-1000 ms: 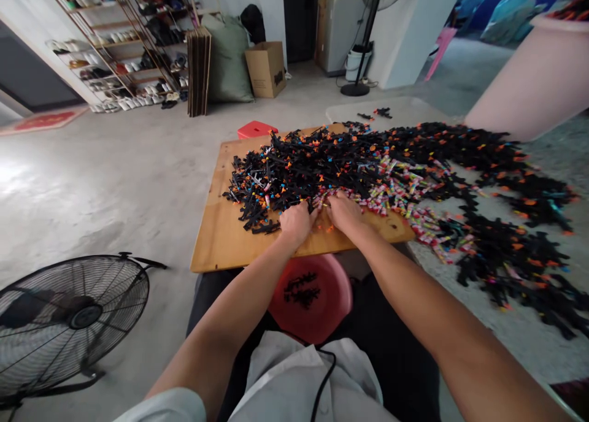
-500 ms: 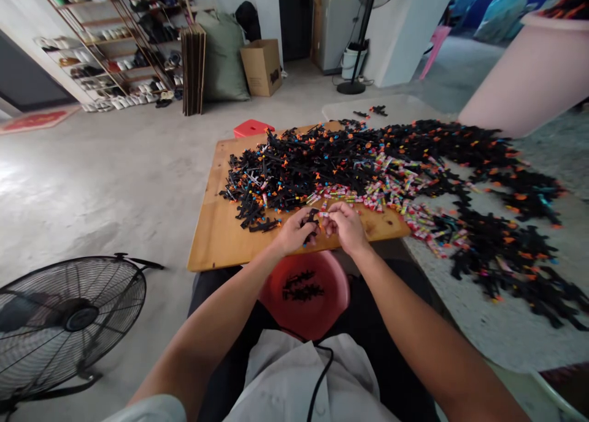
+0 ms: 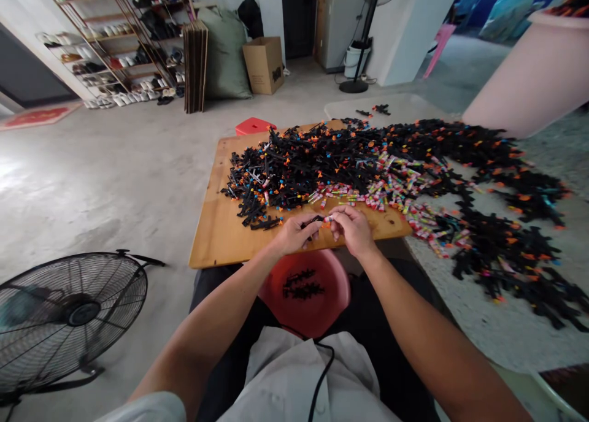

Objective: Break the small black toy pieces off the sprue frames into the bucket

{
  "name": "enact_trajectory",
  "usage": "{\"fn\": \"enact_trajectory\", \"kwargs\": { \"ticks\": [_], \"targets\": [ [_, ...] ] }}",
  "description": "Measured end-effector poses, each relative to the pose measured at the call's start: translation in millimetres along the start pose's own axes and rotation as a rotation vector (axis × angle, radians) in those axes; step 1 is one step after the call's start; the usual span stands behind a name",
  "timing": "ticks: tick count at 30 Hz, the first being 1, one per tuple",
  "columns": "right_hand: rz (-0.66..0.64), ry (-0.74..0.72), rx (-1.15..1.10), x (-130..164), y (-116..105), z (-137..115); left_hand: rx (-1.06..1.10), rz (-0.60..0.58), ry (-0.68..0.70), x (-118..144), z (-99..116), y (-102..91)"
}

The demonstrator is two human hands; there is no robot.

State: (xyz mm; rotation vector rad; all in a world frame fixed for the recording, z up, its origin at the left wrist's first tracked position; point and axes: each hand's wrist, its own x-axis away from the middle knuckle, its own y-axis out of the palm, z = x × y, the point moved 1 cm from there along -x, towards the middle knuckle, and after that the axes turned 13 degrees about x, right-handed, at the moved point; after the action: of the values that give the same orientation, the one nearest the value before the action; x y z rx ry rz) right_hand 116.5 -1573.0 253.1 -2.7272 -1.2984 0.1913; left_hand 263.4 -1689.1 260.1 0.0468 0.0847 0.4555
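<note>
My left hand [image 3: 296, 233] is closed around a black toy gun [image 3: 315, 220] above the front edge of the wooden board. Between the fingertips of my right hand [image 3: 350, 227] is a small tube with a printed label [image 3: 328, 219], its end at the toy gun; whether the two are joined I cannot tell. Just beyond my hands lie many similar printed tubes [image 3: 386, 183]. A large heap of black toy guns [image 3: 317, 158] with orange and blue bits covers the back of the board. Under my hands, a red basin [image 3: 329, 305] holds several black toy guns [image 3: 301, 286].
The wooden board [image 3: 209, 238] adjoins a stone-like surface [image 3: 501, 342] with more black toy guns [image 3: 506, 250]. A tall pink bin [image 3: 519, 72] stands at right. A black fan [image 3: 83, 311] is on the floor at left. A red stool [image 3: 254, 126] shows behind the board.
The toy gun has turned from upright to lying more level in my left hand. My right hand has shifted slightly right, still pinching the tube against it.
</note>
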Motion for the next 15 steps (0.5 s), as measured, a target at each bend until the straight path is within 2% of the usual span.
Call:
{"fn": "enact_trajectory", "kwargs": {
  "ticks": [5, 8, 11, 15],
  "targets": [
    [-0.023, -0.053, 0.108, 3.8, -5.9, -6.7, -0.143, -0.050, 0.070, 2.1, -1.1, -3.0],
    [-0.087, -0.092, 0.196, 5.0, -9.0, -10.8, -0.210, -0.081, 0.110, 2.6, -1.1, -4.7],
    [-0.126, -0.080, 0.174, 5.5, -7.8, -10.2, -0.258, -0.131, 0.085, 4.0, -0.2, -4.6],
    [-0.091, -0.041, 0.110, 8.7, -4.6, -1.7, -0.421, -0.151, 0.104, 11.3, 5.9, -0.4]
  ]
}}
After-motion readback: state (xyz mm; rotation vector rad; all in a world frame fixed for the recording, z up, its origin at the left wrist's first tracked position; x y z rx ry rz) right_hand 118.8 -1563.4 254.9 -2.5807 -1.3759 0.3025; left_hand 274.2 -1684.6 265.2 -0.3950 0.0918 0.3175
